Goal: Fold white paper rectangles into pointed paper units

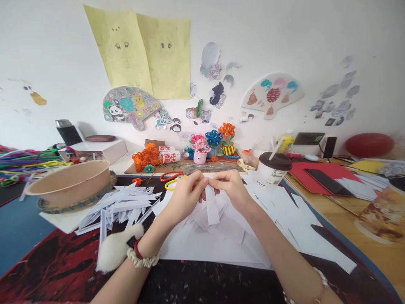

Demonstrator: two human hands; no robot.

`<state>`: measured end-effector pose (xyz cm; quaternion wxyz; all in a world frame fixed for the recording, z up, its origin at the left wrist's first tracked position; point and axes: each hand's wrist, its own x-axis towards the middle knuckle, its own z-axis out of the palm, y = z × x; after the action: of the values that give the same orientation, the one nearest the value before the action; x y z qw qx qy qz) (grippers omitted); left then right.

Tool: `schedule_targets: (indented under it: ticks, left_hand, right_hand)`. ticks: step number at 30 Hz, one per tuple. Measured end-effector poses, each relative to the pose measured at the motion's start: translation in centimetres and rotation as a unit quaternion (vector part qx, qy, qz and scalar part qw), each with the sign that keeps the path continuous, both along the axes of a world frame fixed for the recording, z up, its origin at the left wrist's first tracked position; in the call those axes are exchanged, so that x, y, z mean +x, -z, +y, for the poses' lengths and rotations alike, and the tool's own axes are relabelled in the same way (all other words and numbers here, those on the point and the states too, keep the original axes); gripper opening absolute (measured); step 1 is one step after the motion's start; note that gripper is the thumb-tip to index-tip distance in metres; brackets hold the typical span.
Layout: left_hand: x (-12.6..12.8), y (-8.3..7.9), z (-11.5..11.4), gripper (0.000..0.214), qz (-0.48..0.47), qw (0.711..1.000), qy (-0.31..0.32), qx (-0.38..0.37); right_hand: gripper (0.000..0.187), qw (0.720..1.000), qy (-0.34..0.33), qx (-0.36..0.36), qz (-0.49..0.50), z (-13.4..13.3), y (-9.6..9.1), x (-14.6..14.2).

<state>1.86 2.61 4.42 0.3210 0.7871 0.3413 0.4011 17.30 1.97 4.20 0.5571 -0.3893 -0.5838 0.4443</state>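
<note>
Both hands meet over the middle of the table and pinch the top of one narrow white paper strip [211, 207] that hangs down between them. My left hand [185, 195] grips it with closed fingers from the left; a beaded bracelet and a white fluffy charm [117, 252] sit at that wrist. My right hand [229, 185] pinches it from the right. Under the hands lies a loose heap of cut white paper pieces [218, 236]. A pile of folded white strips [122, 207] lies to the left.
A tan paper bowl [71, 182] stands at the left, coloured pipe cleaners [22, 162] behind it. Red and yellow scissors [171, 177] lie beyond the hands. A lidded paper cup with straw [272, 169] stands to the right, a phone [327, 181] on red paper further right. Craft flower pots [218, 143] line the wall.
</note>
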Motion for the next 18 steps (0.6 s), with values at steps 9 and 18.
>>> schedule_targets:
  ticks: [9,18]
  left_hand:
    - [0.49,-0.15,-0.38,0.037,0.035,0.999,-0.015,0.004]
    - [0.99,0.38,-0.26,0.031,0.025,0.997,0.031,-0.066]
  right_hand:
    - [0.028,0.998,0.047,0.005,0.048,0.13,-0.08,0.00]
    - [0.028,0.990,0.110,0.024,0.087,0.29,0.21,0.20]
